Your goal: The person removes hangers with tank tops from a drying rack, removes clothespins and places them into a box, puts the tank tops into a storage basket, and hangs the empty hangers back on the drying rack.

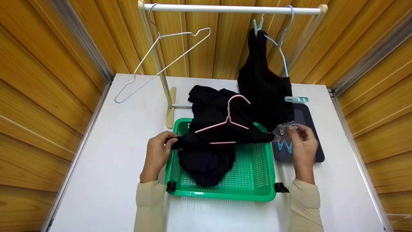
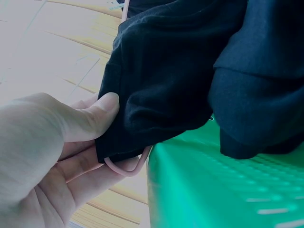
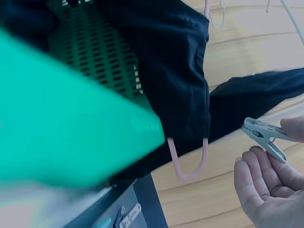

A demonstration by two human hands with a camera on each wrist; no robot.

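A black garment is draped on a pink hanger, over a green basket. My left hand pinches the garment's left edge between thumb and fingers. In the left wrist view, the hanger's looped end pokes out below the cloth beside those fingers. To the right of the basket, my right hand pinches a pale, see-through clothespin. The garment's right edge lies close to this clothespin but apart from it, with the hanger's other looped end sticking out.
A white rail stands at the back. From it hang a bare white hanger and, on a blue hanger, another black garment with pale-blue clothespins. A dark tray at right holds blue clothespins.
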